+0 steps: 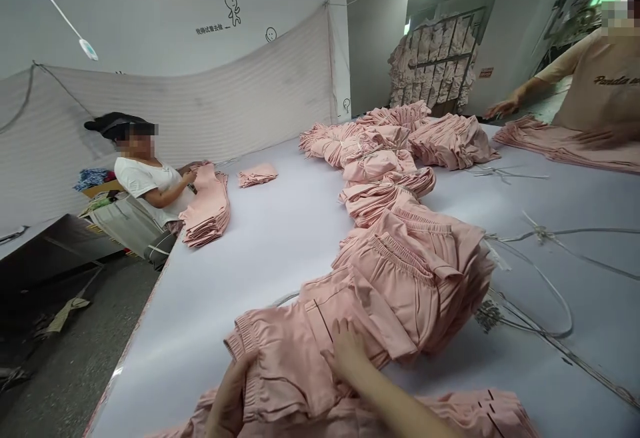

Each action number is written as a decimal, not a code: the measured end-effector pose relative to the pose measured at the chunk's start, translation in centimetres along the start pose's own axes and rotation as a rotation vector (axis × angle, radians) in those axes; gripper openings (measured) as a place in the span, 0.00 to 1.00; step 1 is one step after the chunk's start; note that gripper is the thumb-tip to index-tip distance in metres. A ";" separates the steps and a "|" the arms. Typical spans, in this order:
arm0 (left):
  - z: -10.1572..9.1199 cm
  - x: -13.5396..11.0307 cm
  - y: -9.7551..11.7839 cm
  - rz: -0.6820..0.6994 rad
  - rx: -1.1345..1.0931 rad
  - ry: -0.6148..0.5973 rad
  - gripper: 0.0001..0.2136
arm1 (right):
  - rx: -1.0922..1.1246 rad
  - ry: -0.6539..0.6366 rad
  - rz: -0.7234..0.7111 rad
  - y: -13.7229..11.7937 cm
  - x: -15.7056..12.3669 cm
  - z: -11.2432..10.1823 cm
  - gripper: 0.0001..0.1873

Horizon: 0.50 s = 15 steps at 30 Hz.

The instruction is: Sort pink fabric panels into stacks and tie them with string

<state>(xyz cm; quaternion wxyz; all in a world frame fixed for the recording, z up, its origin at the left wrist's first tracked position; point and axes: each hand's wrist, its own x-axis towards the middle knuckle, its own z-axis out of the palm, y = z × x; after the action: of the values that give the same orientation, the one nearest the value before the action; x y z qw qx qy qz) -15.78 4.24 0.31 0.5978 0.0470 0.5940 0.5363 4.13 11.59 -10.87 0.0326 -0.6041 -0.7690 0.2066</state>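
Note:
My left hand [234, 385] is wrapped around the elastic edge of a pair of pink elastic-waist pants [285, 351], at their left end. Its thumb lies on top and the other fingers are partly hidden. Farther right, my right hand [347, 351] lies on the same pants with its fingers stretched out over the cloth, beside a dark line. Just beyond, a thick pile of similar pink pants [407, 265] leans to the right. More pink garments [480, 408] with short dark marks lie under my forearms at the near edge.
Tied pink bundles [375, 148] run toward the back of the white table [270, 238]. Cords [540, 331] lie on the right. A co-worker [155, 185] handles a pink stack [207, 208] at left; another person [590, 85] stands by pink cloth [565, 145] at right.

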 end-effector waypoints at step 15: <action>1.9 -0.9 2.2 0.119 -0.006 -0.166 0.25 | 0.378 -0.061 0.061 2.6 4.1 -4.1 0.13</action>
<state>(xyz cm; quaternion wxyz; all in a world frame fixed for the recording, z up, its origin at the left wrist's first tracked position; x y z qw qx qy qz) -15.39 5.66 2.98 0.6121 0.1248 0.5371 0.5668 6.67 17.08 -8.85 0.1160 -0.6036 -0.6986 0.3663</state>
